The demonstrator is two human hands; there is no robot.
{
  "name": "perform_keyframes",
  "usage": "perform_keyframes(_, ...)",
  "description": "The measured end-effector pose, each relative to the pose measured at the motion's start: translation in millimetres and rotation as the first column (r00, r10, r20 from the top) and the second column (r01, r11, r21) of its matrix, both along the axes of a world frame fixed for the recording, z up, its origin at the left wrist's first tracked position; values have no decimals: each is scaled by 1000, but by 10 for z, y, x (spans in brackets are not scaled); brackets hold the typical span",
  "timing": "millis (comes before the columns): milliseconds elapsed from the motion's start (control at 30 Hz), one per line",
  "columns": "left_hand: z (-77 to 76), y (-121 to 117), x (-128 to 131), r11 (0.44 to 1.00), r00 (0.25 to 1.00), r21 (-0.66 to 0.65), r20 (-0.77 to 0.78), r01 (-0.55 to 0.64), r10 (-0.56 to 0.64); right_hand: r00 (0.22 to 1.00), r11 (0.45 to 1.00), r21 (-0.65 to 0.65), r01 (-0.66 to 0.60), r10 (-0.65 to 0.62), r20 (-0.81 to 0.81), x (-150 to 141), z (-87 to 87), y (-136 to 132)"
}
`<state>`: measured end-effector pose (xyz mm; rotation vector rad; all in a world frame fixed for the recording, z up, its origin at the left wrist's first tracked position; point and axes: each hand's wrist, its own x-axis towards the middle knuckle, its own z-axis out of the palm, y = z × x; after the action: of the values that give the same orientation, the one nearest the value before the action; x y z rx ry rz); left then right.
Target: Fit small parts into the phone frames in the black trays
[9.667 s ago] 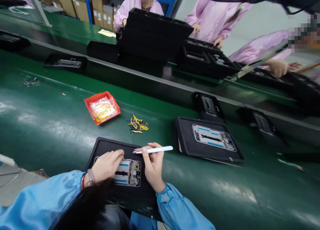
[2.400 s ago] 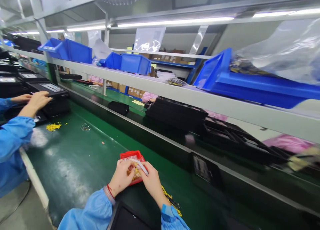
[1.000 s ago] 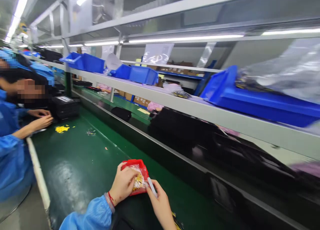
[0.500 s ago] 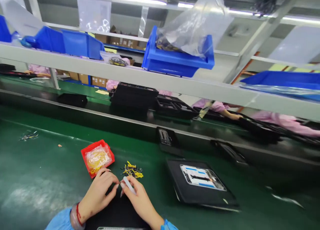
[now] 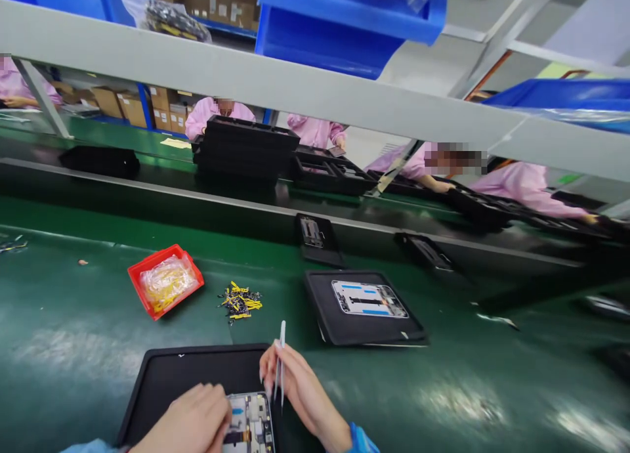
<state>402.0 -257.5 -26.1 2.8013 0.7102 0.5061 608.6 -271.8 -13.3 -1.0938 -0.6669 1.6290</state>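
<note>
White tweezers [image 5: 282, 335] stand pinched in the fingers of the right hand [image 5: 272, 367], prongs pointing down just beside the right edge of an opened phone [image 5: 260, 410]. The phone lies on a black tray [image 5: 165, 374] at the near edge of the view, partly covered by the left hand [image 5: 189, 417], whose fingers are curled close together over it; whether they grip or merely steady it, I cannot tell. The step in hand looks like fine tweezer work at the phone's exposed board. The next move seems to call for a steady phone and precisely placed tips; whether these carry anything is too small to see. Yellow-and-black strips [image 5: 240, 302] lie heaped beyond on the tabletop [image 5: 88, 348].
</note>
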Motion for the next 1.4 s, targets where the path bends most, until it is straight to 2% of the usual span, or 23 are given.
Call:
perform_keyframes(67, -98, -82, 30, 1000, 1000, 13, -7, 8, -7, 998, 1000, 21, 18, -16, -58, -22, 8, -43)
perform_keyframes(133, -138, -72, 76, 999, 1000, 33, 14, -13, 13, 999, 997, 61, 44, -42, -32, -52, -21, -76)
perform_keyframes(233, -103, 32, 142, 998, 997, 14, 62, -56, 55, 991, 992, 85, 93, -100, 85, -91, -143, -108)
perform_keyframes(367, -33, 115, 173, 996, 993, -61, 94, -60, 65, 985, 994, 13, 106, -107, 134, -112, -269, -130)
perform_keyframes(467, -27, 104, 172, 994, 993, -91, 93, -69, 77, 987, 992, 86, 93, -104, 125, -98, -239, -154)
perform_keyframes(567, -42, 89, 178, 995, 993, -71, 93, -67, 74, 972, 977, 211, 32, -79, 219, -59, -191, -207)
perform_keyframes(700, -64, 95, 193, 998, 995, -40, 89, -40, 43, 885, 952, 304, -32, -115, 452, -12, -227, -292)
perform_keyframes(867, -85, 98, 217, 998, 992, 21, 118, -52, 50, 773, 932, 360, -33, -205, 600, -5, -314, -338)
perform_keyframes(1233, -113, 81, 220, 995, 992, 80, 118, -65, 55, 698, 902, 422, -88, -247, 673, -27, -277, -345)
perform_keyframes(1400, -115, 71, 228, 992, 991, 99, 118, -72, 60, 704, 880, 461, -112, -257, 662, -39, -220, -328)
